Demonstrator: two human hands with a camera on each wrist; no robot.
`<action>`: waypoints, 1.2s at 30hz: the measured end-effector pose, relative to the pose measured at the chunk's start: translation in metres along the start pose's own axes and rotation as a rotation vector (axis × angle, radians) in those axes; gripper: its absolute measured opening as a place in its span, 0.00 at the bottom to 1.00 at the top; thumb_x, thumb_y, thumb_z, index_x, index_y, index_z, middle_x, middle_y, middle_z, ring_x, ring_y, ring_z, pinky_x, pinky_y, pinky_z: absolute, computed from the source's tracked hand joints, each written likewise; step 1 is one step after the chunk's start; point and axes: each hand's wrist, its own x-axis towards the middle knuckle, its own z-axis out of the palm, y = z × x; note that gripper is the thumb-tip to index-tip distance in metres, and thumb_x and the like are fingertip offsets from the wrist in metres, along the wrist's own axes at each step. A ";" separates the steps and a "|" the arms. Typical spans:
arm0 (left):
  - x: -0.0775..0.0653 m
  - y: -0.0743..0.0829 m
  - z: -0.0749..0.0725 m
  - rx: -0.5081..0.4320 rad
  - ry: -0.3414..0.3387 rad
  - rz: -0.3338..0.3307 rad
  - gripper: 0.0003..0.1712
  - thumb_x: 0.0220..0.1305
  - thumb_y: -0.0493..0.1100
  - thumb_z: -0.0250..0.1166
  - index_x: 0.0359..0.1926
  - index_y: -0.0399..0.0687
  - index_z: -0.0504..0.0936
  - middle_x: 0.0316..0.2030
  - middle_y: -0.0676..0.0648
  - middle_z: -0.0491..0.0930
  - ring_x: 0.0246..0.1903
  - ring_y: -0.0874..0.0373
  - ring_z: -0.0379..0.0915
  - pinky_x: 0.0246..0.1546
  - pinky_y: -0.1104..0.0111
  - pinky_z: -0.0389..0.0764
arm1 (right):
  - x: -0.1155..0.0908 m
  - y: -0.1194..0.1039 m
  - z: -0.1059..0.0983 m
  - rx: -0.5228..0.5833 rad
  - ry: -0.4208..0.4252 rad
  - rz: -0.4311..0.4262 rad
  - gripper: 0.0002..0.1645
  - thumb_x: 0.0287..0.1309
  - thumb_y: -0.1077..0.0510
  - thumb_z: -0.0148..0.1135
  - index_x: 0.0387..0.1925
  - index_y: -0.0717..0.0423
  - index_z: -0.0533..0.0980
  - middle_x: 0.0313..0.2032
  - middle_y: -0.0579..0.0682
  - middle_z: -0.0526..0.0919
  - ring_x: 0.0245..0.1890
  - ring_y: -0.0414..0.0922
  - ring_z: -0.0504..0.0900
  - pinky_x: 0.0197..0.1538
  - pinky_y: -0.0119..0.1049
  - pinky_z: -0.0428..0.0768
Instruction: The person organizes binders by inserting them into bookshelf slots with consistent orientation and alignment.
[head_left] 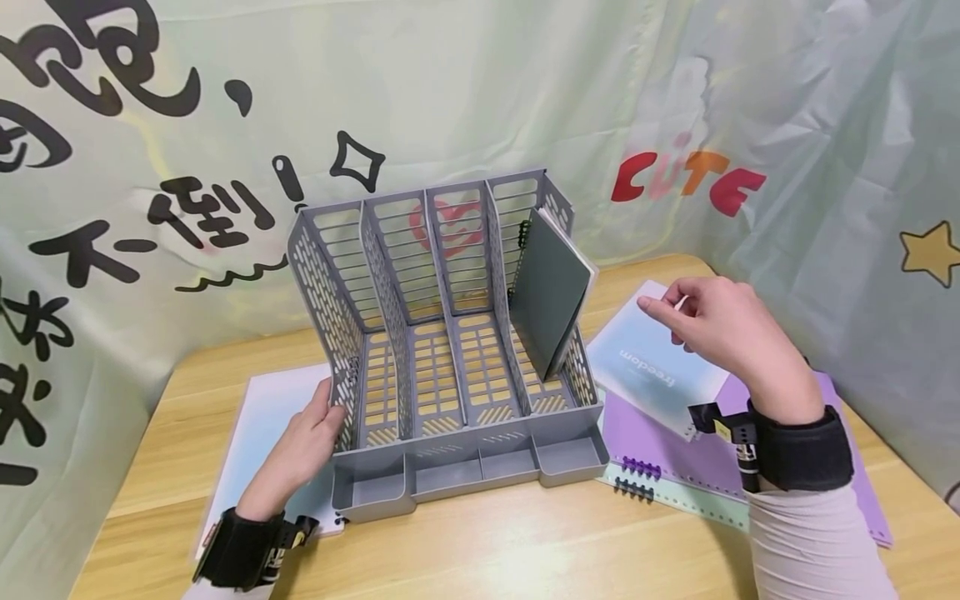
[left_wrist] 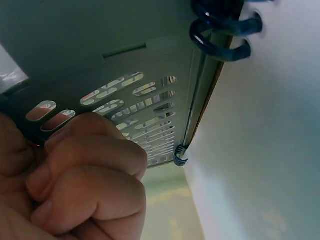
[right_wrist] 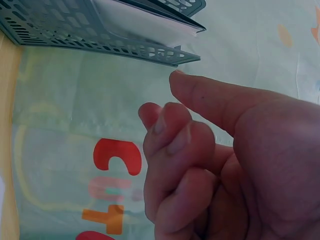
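Observation:
A grey desktop file organizer [head_left: 468, 446] with tall slatted dividers stands on the table. My left hand [head_left: 306, 437] grips its left side wall, and the left wrist view shows curled fingers [left_wrist: 95, 175] against the perforated panel. In the rightmost slot leans a dark-green-covered spiral notebook [head_left: 547, 292]. To the right of the organizer my right hand [head_left: 723, 329] is raised, holding nothing, its fingers loosely bent and thumb extended. Beneath it lies a blue notebook [head_left: 660, 367] marked "freedom", on top of a purple notebook [head_left: 690, 442].
A pale green notebook [head_left: 697, 502] sticks out from under the purple one. On the left, partly beneath my left arm, lies a white-and-blue spiral notebook [head_left: 255, 442]. Shallow trays run along the organizer's front. A printed cloth [head_left: 465, 92] hangs behind the wooden table [head_left: 525, 550].

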 end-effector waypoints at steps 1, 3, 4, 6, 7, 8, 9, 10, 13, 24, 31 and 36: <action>0.000 0.000 0.000 0.002 0.002 0.004 0.30 0.77 0.45 0.35 0.76 0.47 0.45 0.65 0.32 0.62 0.59 0.39 0.63 0.47 0.48 0.70 | 0.000 0.000 0.000 0.000 -0.006 -0.001 0.32 0.57 0.28 0.53 0.30 0.52 0.77 0.16 0.45 0.77 0.18 0.45 0.74 0.24 0.41 0.67; 0.000 0.000 0.000 0.005 0.009 0.012 0.30 0.77 0.44 0.35 0.76 0.46 0.46 0.66 0.32 0.62 0.60 0.38 0.62 0.49 0.47 0.69 | 0.001 0.001 0.001 -0.003 -0.014 -0.004 0.32 0.57 0.28 0.53 0.30 0.52 0.77 0.16 0.45 0.77 0.18 0.45 0.74 0.24 0.41 0.68; 0.000 0.000 0.001 0.008 0.013 0.014 0.30 0.77 0.44 0.36 0.76 0.46 0.46 0.66 0.33 0.62 0.60 0.38 0.62 0.49 0.46 0.68 | 0.001 0.001 0.001 -0.006 -0.016 -0.007 0.32 0.57 0.28 0.53 0.31 0.52 0.77 0.16 0.45 0.77 0.19 0.45 0.74 0.24 0.41 0.68; 0.000 -0.001 0.001 0.012 0.018 0.012 0.29 0.77 0.44 0.36 0.76 0.46 0.46 0.65 0.33 0.62 0.60 0.38 0.62 0.49 0.46 0.69 | 0.002 0.001 0.001 -0.008 -0.018 -0.011 0.32 0.57 0.28 0.53 0.31 0.53 0.77 0.16 0.46 0.78 0.19 0.45 0.74 0.24 0.41 0.68; 0.000 -0.001 0.001 0.014 0.020 0.012 0.29 0.77 0.44 0.36 0.75 0.46 0.47 0.65 0.33 0.63 0.59 0.38 0.63 0.48 0.47 0.69 | 0.002 0.002 0.001 -0.007 -0.019 -0.010 0.32 0.57 0.28 0.53 0.31 0.52 0.77 0.16 0.46 0.78 0.19 0.45 0.74 0.24 0.41 0.68; 0.000 0.000 0.001 0.017 0.022 0.010 0.29 0.77 0.44 0.36 0.75 0.46 0.47 0.64 0.32 0.63 0.58 0.39 0.64 0.47 0.48 0.70 | 0.002 0.002 0.001 -0.008 -0.022 -0.010 0.32 0.57 0.28 0.53 0.31 0.53 0.77 0.17 0.46 0.78 0.20 0.45 0.74 0.24 0.41 0.68; 0.000 0.000 0.002 0.020 0.022 0.008 0.29 0.77 0.44 0.36 0.75 0.45 0.47 0.64 0.32 0.64 0.58 0.39 0.64 0.46 0.49 0.70 | 0.002 0.002 0.001 -0.008 -0.026 -0.011 0.32 0.57 0.28 0.53 0.31 0.53 0.77 0.17 0.46 0.78 0.20 0.45 0.74 0.24 0.41 0.68; 0.000 0.000 0.002 0.021 0.022 0.007 0.29 0.77 0.43 0.36 0.75 0.45 0.47 0.64 0.32 0.64 0.57 0.39 0.65 0.44 0.50 0.71 | 0.002 0.003 0.001 -0.009 -0.031 -0.012 0.32 0.57 0.28 0.53 0.31 0.53 0.77 0.17 0.46 0.78 0.20 0.45 0.74 0.24 0.41 0.68; -0.001 0.000 0.002 0.020 0.022 0.005 0.29 0.77 0.43 0.36 0.75 0.45 0.48 0.64 0.32 0.65 0.57 0.40 0.66 0.44 0.50 0.71 | 0.001 0.004 0.000 -0.010 -0.043 -0.017 0.31 0.59 0.29 0.53 0.32 0.53 0.77 0.17 0.46 0.78 0.20 0.45 0.75 0.25 0.41 0.69; -0.001 0.003 -0.002 0.015 0.009 -0.002 0.29 0.77 0.44 0.35 0.75 0.46 0.47 0.64 0.31 0.63 0.56 0.38 0.66 0.43 0.50 0.71 | 0.002 0.007 -0.005 -0.018 -0.053 -0.005 0.34 0.57 0.28 0.54 0.35 0.56 0.77 0.18 0.47 0.78 0.21 0.46 0.75 0.25 0.41 0.70; 0.000 0.005 -0.003 0.003 0.010 -0.007 0.29 0.77 0.43 0.35 0.75 0.44 0.46 0.65 0.31 0.62 0.58 0.36 0.64 0.47 0.45 0.70 | 0.002 0.010 -0.008 -0.023 -0.029 -0.022 0.31 0.58 0.30 0.55 0.34 0.55 0.77 0.18 0.46 0.78 0.22 0.46 0.75 0.27 0.42 0.69; -0.001 0.006 -0.001 0.014 0.013 -0.016 0.29 0.77 0.43 0.35 0.75 0.43 0.47 0.63 0.30 0.64 0.55 0.38 0.67 0.44 0.47 0.71 | 0.001 0.014 -0.007 -0.023 -0.034 -0.017 0.30 0.58 0.31 0.56 0.33 0.54 0.77 0.18 0.46 0.78 0.22 0.46 0.75 0.28 0.42 0.68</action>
